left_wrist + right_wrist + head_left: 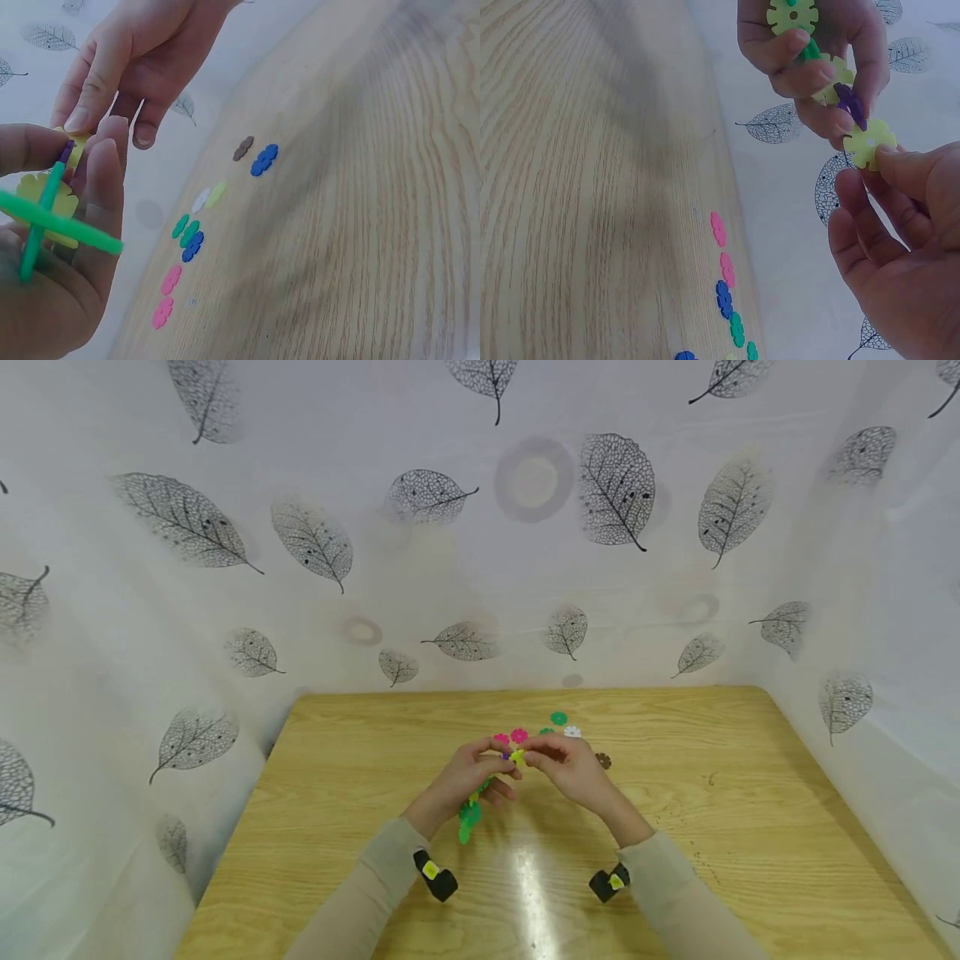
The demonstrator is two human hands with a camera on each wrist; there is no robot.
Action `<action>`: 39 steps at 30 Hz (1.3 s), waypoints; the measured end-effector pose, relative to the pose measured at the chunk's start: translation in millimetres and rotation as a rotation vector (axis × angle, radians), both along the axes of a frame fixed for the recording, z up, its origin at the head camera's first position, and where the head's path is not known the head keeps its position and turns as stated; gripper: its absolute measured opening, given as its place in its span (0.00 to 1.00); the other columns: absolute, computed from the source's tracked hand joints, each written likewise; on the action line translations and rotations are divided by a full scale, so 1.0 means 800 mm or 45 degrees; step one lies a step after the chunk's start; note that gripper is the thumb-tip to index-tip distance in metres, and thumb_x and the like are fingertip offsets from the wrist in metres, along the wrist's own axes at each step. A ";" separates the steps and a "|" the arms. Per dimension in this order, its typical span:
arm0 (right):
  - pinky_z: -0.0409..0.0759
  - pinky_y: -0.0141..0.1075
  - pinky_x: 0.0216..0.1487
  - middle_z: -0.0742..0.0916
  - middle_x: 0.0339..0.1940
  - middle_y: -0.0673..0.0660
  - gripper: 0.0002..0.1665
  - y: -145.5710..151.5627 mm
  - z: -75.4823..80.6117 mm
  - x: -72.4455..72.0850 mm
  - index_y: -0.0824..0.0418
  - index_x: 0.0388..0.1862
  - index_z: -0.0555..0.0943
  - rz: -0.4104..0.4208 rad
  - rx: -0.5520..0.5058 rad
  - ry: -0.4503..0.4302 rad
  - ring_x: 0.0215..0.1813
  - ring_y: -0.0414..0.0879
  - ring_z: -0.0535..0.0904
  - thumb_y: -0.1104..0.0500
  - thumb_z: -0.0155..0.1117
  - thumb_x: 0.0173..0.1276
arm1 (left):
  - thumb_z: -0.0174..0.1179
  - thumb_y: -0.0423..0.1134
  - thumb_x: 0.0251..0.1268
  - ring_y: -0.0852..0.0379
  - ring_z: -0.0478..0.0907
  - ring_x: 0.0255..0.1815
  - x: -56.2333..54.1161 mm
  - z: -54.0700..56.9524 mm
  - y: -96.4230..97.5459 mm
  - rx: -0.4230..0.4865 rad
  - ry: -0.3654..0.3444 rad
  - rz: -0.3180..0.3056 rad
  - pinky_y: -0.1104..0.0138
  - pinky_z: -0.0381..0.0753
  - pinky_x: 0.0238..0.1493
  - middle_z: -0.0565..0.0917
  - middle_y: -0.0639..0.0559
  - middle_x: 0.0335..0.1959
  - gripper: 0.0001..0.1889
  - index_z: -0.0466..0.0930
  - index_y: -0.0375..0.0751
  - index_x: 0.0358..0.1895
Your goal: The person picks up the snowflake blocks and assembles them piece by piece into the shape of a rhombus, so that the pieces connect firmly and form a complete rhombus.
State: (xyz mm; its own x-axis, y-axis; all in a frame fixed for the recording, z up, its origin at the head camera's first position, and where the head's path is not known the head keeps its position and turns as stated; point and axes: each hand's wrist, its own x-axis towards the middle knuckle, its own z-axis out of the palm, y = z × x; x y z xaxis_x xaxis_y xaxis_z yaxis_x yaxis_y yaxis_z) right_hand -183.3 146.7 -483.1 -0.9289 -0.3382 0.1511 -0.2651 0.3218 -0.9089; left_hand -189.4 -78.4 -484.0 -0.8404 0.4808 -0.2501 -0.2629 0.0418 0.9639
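Note:
My left hand point(465, 778) holds a chain of slotted, flower-shaped plastic discs point(470, 814), green, yellow and purple, slotted into one another. Its thumb and fingers close round the purple disc point(853, 106) near the chain's upper end, while the green part hangs below the palm. From the other side my right hand point(576, 773) pinches a yellow disc point(861, 154) between thumb and fingertips. That yellow disc meets the purple one edge to edge, at an angle to it. Another yellow disc point(66, 204) and a green one point(90, 235) show against the left palm.
Loose discs lie on the wooden table point(337, 777) beyond the hands: two pink point(519, 736), green point(558, 718), white point(572, 732), brown point(603, 761), blue point(264, 160) and pale yellow point(216, 194). A leaf-patterned white curtain point(420, 560) surrounds the table's back and sides.

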 end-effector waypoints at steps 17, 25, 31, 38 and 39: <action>0.89 0.39 0.52 0.90 0.54 0.62 0.14 0.002 0.003 -0.001 0.61 0.58 0.87 0.020 -0.041 -0.043 0.49 0.44 0.89 0.58 0.65 0.80 | 0.63 0.36 0.75 0.60 0.88 0.30 -0.001 0.001 -0.002 0.034 0.077 0.034 0.67 0.87 0.32 0.89 0.53 0.34 0.16 0.77 0.33 0.60; 0.86 0.33 0.47 0.90 0.52 0.64 0.14 0.029 -0.006 -0.010 0.62 0.58 0.86 -0.148 0.033 0.001 0.50 0.57 0.88 0.57 0.64 0.80 | 0.61 0.34 0.77 0.61 0.87 0.30 -0.003 -0.002 -0.009 0.041 0.099 0.079 0.67 0.87 0.32 0.90 0.54 0.34 0.16 0.77 0.33 0.62; 0.83 0.30 0.44 0.92 0.49 0.61 0.13 0.057 -0.020 -0.019 0.62 0.55 0.88 -0.287 0.185 0.009 0.46 0.47 0.86 0.57 0.65 0.79 | 0.62 0.32 0.77 0.62 0.86 0.30 -0.005 -0.003 -0.015 0.095 0.095 0.120 0.70 0.85 0.30 0.90 0.52 0.36 0.19 0.75 0.30 0.65; 0.83 0.30 0.46 0.91 0.49 0.60 0.16 0.076 -0.030 -0.013 0.66 0.54 0.87 -0.222 0.324 -0.031 0.46 0.45 0.84 0.57 0.70 0.75 | 0.67 0.36 0.74 0.61 0.86 0.30 -0.005 0.001 -0.017 0.050 0.084 0.136 0.69 0.84 0.30 0.89 0.58 0.33 0.20 0.77 0.37 0.65; 0.82 0.30 0.45 0.91 0.48 0.59 0.16 0.078 -0.032 -0.012 0.65 0.54 0.87 -0.209 0.350 -0.037 0.45 0.45 0.83 0.57 0.71 0.74 | 0.67 0.36 0.74 0.61 0.86 0.30 -0.005 0.001 -0.018 0.044 0.086 0.140 0.69 0.84 0.30 0.89 0.58 0.32 0.20 0.77 0.37 0.64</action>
